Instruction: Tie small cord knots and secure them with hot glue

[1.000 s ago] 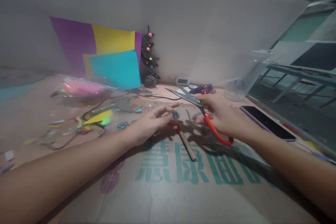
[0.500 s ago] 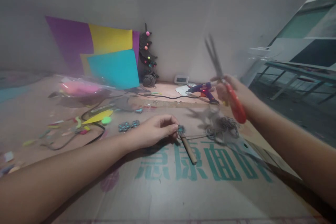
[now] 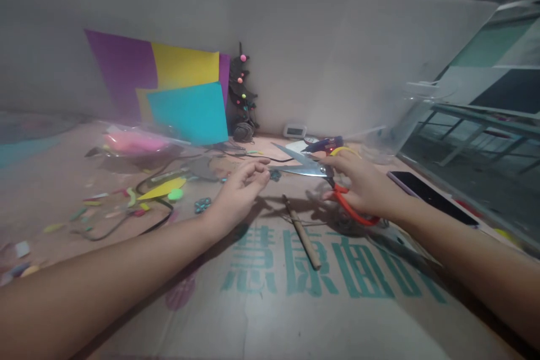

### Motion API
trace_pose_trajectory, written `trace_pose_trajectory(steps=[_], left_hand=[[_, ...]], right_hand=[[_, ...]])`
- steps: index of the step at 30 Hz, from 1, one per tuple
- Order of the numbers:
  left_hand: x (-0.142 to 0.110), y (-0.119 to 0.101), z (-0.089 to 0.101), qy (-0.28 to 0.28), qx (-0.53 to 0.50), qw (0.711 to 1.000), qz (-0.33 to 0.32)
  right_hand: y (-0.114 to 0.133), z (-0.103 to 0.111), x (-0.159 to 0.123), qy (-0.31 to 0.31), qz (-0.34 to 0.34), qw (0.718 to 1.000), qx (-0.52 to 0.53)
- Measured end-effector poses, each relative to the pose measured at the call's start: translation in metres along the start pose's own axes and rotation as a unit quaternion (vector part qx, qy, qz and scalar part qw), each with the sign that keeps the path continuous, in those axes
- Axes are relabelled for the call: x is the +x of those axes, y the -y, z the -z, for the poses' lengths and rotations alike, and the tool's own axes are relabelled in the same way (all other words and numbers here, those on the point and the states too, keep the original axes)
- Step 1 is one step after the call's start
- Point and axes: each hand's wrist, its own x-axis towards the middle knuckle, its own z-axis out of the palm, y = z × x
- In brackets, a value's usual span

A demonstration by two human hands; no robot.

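My right hand [image 3: 363,183] grips red-handled scissors [image 3: 314,171], whose blades are parted and point left. My left hand [image 3: 240,191] is raised just above the cardboard with its fingers pinched near a small dark teal piece [image 3: 275,175] at the blade tips; I cannot tell exactly what they hold. A brown wooden stick [image 3: 301,232] lies on the cardboard [image 3: 295,304] below both hands. A tangle of grey cord [image 3: 350,219] lies under my right hand.
Coloured paper sheets [image 3: 185,101] lean on the back wall beside a small black decorated tree [image 3: 242,95]. A blue glue gun [image 3: 324,144], a phone [image 3: 430,197], a pink bag [image 3: 130,143], a black cable [image 3: 139,219] and several scraps surround the work spot.
My right hand brought the scissors down from upright in the air to level, blades parted toward my left hand. My left hand lifted off the stick's end and moved up.
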Motion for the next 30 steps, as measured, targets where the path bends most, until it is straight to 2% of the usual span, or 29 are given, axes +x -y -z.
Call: trace_pose_trajectory(steps=[6,14,22,30], left_hand=[[-0.001,-0.001,-0.002,-0.008,0.004,1.0,-0.015],[-0.001,0.004,0.001,0.014,0.133,0.984,-0.121],[-0.005,-0.004,-0.003,0.023,0.135,0.988,-0.066],[-0.005,0.0,-0.002,0.013,0.149,0.987,-0.066]], right_hand=[[0.013,0.002,-0.002,0.018,-0.002,0.999,-0.032],[0.026,0.006,0.0,0.056,-0.022,0.996,-0.067],[0.032,0.007,0.0,0.056,0.001,0.995,-0.087],[0.026,0.004,-0.003,0.043,0.021,0.994,-0.096]])
